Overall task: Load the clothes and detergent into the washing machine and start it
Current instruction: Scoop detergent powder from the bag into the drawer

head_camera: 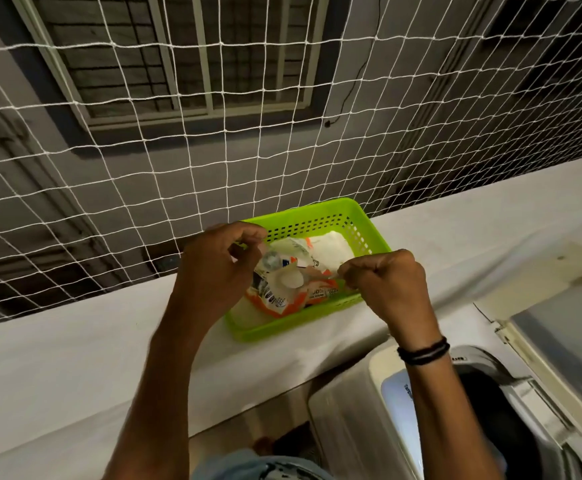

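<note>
Left hand (213, 268) pinches one edge of the crinkly orange-and-white detergent pouch (275, 303), which sits in a perforated green plastic basket (303, 211), and the right hand (386, 282) pinches the opposite edge, fingers curled tight. Basket's on a smooth white ledge (74, 341) under knotted white netting (282, 150). Lower right, the washing machine (351, 410) stands lid-up, drum dark, contents unclear.

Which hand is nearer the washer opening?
Right. The right hand pinches the detergent packet over the green basket, up-left of the washer opening; the left hand grips the packet's other end, further left.
</note>
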A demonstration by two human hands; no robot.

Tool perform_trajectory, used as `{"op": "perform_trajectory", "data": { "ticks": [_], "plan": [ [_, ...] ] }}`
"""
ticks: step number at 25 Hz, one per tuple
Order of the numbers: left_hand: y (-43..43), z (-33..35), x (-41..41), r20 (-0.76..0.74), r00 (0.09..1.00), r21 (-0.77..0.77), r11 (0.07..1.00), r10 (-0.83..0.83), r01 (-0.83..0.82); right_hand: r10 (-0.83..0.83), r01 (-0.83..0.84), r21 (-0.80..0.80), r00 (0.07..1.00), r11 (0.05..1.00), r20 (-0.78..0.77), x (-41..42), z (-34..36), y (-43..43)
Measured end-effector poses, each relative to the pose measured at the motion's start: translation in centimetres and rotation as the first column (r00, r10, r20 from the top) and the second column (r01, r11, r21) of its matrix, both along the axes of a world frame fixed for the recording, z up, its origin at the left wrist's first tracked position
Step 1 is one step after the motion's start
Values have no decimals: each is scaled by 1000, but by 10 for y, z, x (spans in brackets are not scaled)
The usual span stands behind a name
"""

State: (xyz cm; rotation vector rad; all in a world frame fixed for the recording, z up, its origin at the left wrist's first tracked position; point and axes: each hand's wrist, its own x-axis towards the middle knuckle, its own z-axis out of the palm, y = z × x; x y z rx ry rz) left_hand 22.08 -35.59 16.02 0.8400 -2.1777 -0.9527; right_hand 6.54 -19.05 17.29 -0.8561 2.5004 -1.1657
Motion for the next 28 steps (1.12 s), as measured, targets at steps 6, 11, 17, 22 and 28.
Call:
{"op": "perform_trajectory", "data": {
  "ticks": [6, 11, 17, 22, 28],
  "plan": [
    [4, 3, -5, -37, 999, -28, 1000, 9, -10, 7, -7, -21, 1000, 1000, 11, -3, -4, 4],
    [6, 4, -5, -30, 1000, -28, 1000, 8, -9, 6, 4, -71, 990, 997, 142, -5, -9, 10],
    [12, 6, -5, -69, 997, 15, 1000, 17, -16, -6, 123, -226, 889, 966, 459, -8, -7, 25],
    [26, 18, -12, -174, 983, 88, 995, 51, -36, 24, 183, -305, 824, 935, 566, -2, -2, 52],
    [90, 26, -52, -322, 940, 242, 950, -111, 195, -22, 327, -375, 778, 868, 628, 0, -1, 130]
  ]
}}
